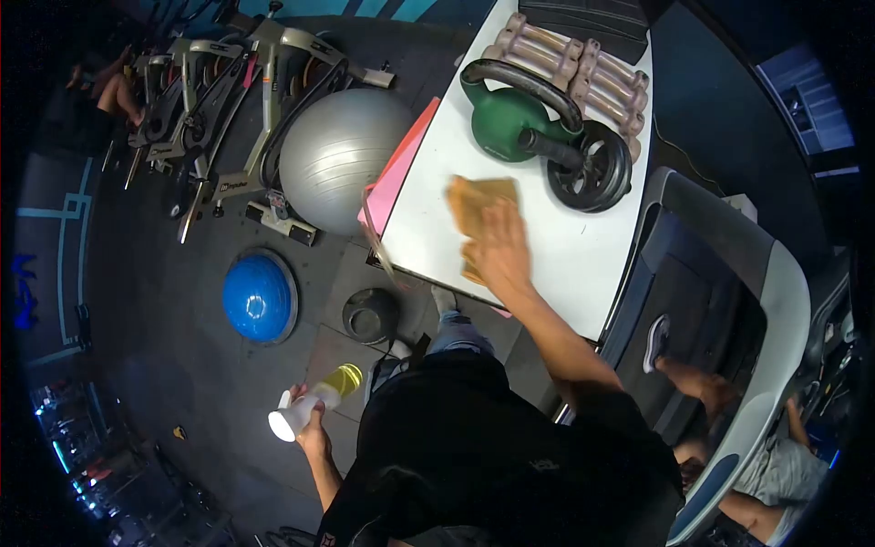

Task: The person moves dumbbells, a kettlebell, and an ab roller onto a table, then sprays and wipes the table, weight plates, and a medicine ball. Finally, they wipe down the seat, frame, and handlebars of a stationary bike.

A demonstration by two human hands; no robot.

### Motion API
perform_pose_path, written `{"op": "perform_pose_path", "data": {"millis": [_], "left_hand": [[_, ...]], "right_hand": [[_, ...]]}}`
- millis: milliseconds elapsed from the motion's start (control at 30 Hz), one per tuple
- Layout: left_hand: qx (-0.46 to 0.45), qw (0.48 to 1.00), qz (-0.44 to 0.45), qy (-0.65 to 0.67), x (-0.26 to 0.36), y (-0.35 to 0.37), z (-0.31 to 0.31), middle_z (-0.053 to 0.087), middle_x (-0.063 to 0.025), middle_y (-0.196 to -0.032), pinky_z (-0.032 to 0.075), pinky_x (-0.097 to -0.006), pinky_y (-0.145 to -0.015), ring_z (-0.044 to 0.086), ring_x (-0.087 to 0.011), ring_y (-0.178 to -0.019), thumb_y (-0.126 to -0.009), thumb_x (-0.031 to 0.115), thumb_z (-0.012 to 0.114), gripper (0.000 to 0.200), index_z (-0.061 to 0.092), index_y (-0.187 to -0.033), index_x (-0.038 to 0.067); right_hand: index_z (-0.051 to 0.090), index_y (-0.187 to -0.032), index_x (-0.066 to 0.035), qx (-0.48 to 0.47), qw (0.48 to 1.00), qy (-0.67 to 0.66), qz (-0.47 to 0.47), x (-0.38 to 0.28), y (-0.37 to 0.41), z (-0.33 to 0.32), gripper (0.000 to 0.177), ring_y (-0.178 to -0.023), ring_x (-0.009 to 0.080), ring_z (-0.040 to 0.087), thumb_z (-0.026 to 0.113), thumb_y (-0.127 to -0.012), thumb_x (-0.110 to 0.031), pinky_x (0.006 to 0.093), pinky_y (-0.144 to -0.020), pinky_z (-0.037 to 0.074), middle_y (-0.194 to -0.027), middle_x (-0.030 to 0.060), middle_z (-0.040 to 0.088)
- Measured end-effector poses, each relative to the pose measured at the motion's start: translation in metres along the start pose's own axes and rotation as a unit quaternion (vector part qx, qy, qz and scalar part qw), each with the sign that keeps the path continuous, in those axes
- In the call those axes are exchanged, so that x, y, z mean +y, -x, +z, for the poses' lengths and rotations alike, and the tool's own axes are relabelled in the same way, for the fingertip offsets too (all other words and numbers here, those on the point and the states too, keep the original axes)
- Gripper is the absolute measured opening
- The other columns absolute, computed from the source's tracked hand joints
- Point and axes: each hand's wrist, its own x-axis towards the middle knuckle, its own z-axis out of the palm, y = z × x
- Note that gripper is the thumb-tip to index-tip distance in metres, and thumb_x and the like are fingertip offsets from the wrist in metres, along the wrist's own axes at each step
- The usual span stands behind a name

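Observation:
My right hand (503, 246) presses a brown cloth (483, 202) onto the white tabletop (570, 264), fingers over the cloth. Down at the left, my left hand (313, 428) is wrapped round a spray bottle (324, 397) with yellowish liquid, held over the floor. Beyond the cloth stand a green kettlebell (510, 123) and a black weight plate with a handle (592, 169). Light-coloured dumbbells (574, 68) lie in rows at the table's far end.
A silver exercise ball (346, 155) and pink mats (401, 173) are left of the table. A blue balance dome (260, 296) and black kettlebell (371, 314) sit on the floor. Exercise bikes (264, 91) stand upper left. People are at the right and far left.

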Motion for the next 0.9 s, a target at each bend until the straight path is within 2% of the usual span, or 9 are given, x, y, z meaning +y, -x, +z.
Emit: {"op": "perform_pose_path", "data": {"millis": [67, 167, 267, 400, 433, 533, 733, 833, 900], "left_hand": [[0.002, 1.0, -0.006, 0.003, 0.008, 0.005, 0.004, 0.051, -0.0161, -0.123, 0.038, -0.0399, -0.1, 0.046, -0.0267, -0.119, -0.074, -0.005, 0.06, 0.061, 0.037, -0.131, -0.001], [-0.07, 0.994, 0.045, -0.075, 0.024, -0.008, 0.013, 0.052, -0.0152, -0.121, 0.037, -0.0396, -0.1, 0.047, -0.0271, -0.117, -0.076, -0.002, 0.059, 0.054, 0.041, -0.127, -0.002], [-0.199, 0.954, 0.163, -0.151, 0.042, -0.04, 0.01, 0.053, -0.014, -0.117, 0.038, -0.0392, -0.098, 0.049, -0.0269, -0.114, -0.078, 0.002, 0.061, 0.044, 0.044, -0.119, -0.001], [-0.307, 0.922, 0.219, -0.086, 0.165, -0.066, 0.077, 0.055, -0.0142, -0.106, 0.044, -0.0362, -0.088, 0.055, -0.0223, -0.096, -0.076, 0.015, 0.069, 0.036, 0.05, -0.104, 0.0], [-0.355, 0.883, 0.288, -0.102, 0.197, -0.073, 0.097, 0.057, -0.0141, -0.098, 0.046, -0.0351, -0.082, 0.057, -0.023, -0.089, -0.073, 0.016, 0.069, 0.035, 0.052, -0.099, 0.0], [-0.453, 0.737, 0.479, -0.147, 0.281, -0.078, 0.161, 0.06, -0.0136, -0.076, 0.05, -0.0328, -0.068, 0.06, -0.026, -0.07, -0.063, 0.017, 0.069, 0.028, 0.057, -0.081, 0.0], [-0.455, 0.748, 0.468, -0.118, 0.28, -0.071, 0.18, 0.059, -0.0129, -0.073, 0.05, -0.0332, -0.066, 0.06, -0.0256, -0.067, -0.061, 0.017, 0.069, 0.025, 0.057, -0.074, 0.0], [-0.462, 0.766, 0.43, -0.121, 0.246, -0.071, 0.165, 0.059, -0.0123, -0.074, 0.05, -0.0342, -0.065, 0.059, -0.0252, -0.066, -0.062, 0.017, 0.068, 0.025, 0.057, -0.076, 0.0], [-0.462, 0.781, 0.4, -0.129, 0.226, -0.073, 0.145, 0.059, -0.0123, -0.074, 0.049, -0.0343, -0.065, 0.059, -0.0253, -0.066, -0.063, 0.017, 0.068, 0.025, 0.057, -0.076, 0.0]], "right_hand": [[0.045, -0.122, 0.013, 0.014, 0.993, 0.008, 0.12, 0.02, 0.022, -0.025, 0.061, -0.117, 0.0436, 0.042, 0.061, -0.077, -0.024, 0.0496, -0.096, 0.037, -0.135, 0.029, 0.038], [0.048, -0.12, 0.011, 0.078, 0.985, 0.056, 0.144, 0.033, 0.024, -0.023, 0.051, -0.105, 0.0437, 0.048, 0.058, -0.08, -0.018, 0.0482, -0.088, 0.04, -0.127, 0.0309, 0.045], [0.05, -0.117, 0.007, 0.069, 0.854, -0.409, 0.315, 0.017, -0.005, -0.024, 0.039, -0.088, 0.0443, 0.05, 0.051, -0.082, -0.012, 0.0452, -0.082, 0.042, -0.105, 0.0301, 0.057], [0.052, -0.117, 0.004, 0.081, 0.974, -0.141, 0.161, -0.007, 0.004, -0.03, 0.044, -0.095, 0.0393, 0.05, 0.059, -0.078, -0.015, 0.0448, -0.085, 0.041, -0.119, 0.0229, 0.054], [0.054, -0.116, 0.002, 0.103, 0.993, 0.01, 0.06, -0.008, 0.01, -0.033, 0.046, -0.097, 0.0368, 0.051, 0.062, -0.075, -0.016, 0.0457, -0.086, 0.04, -0.121, 0.0197, 0.053], [0.05, -0.121, 0.001, -0.001, 0.999, 0.003, 0.049, 0.026, 0.041, -0.037, 0.056, -0.108, 0.0378, 0.043, 0.066, -0.071, -0.016, 0.0458, -0.09, 0.036, -0.135, 0.0167, 0.041], [0.047, -0.119, 0.009, 0.121, 0.947, 0.206, 0.214, 0.078, 0.078, -0.055, 0.056, -0.109, 0.0434, 0.045, 0.064, -0.073, -0.017, 0.0508, -0.096, 0.034, -0.125, 0.0295, 0.045], [0.047, -0.117, 0.005, 0.257, 0.944, 0.052, 0.2, 0.029, 0.056, -0.017, 0.052, -0.108, 0.0384, 0.046, 0.065, -0.071, -0.011, 0.0485, -0.096, 0.036, -0.112, 0.0264, 0.05], [0.047, -0.118, 0.01, 0.053, 0.993, -0.049, 0.098, -0.021, 0.028, -0.005, 0.056, -0.125, 0.0421, 0.034, 0.063, -0.074, -0.02, 0.0476, -0.108, 0.025, -0.127, 0.0259, 0.044]]}}
